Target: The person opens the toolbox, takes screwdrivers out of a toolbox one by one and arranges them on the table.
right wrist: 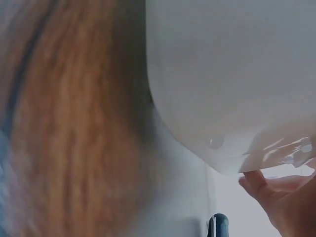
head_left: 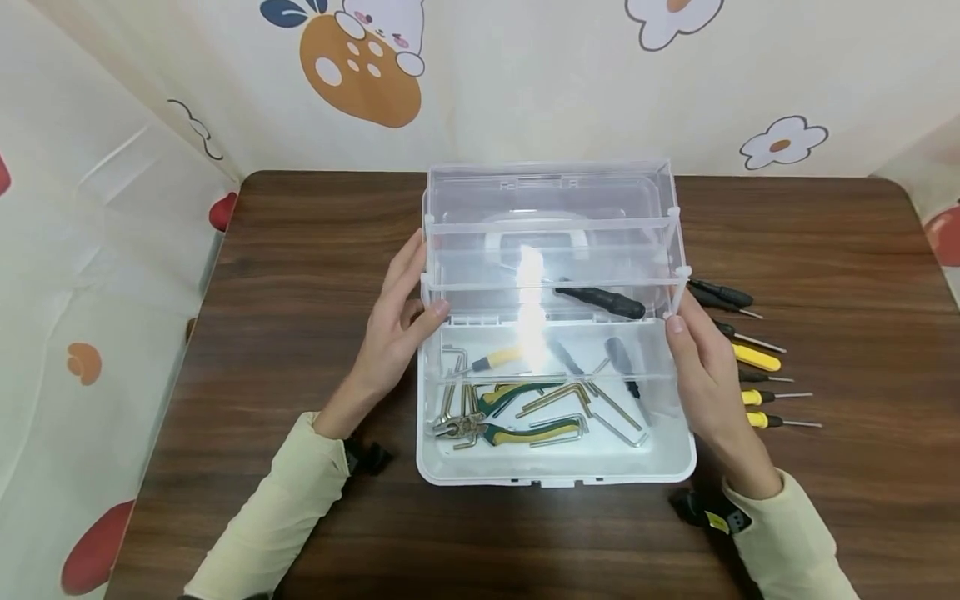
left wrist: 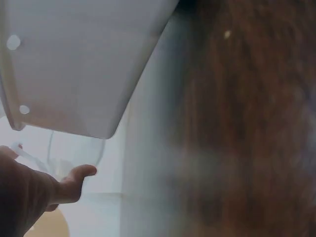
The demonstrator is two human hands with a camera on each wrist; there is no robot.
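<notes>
A white toolbox [head_left: 555, 473] with clear fold-out trays [head_left: 480, 253] raised at its back stands on the table. At the left end of the trays, my left hand [head_left: 382, 337] grips the edge, thumb in front and fingers along the side. The right hand [head_left: 703, 367] holds the opposite end, its thumb by the lower corner and its other fingers mostly hidden. Inside the box lie pliers [head_left: 536, 432] with green-and-yellow handles, several hex keys [head_left: 551, 398] and a few screwdrivers [head_left: 498, 358]. A black-handled screwdriver [head_left: 603, 300] rests in a tray.
To the right of the box, several screwdrivers with black handles [head_left: 723, 293] and yellow handles [head_left: 757, 358] lie on the brown wooden table [head_left: 322, 250]. Patterned wall covering [head_left: 540, 92] rises behind the table's back edge.
</notes>
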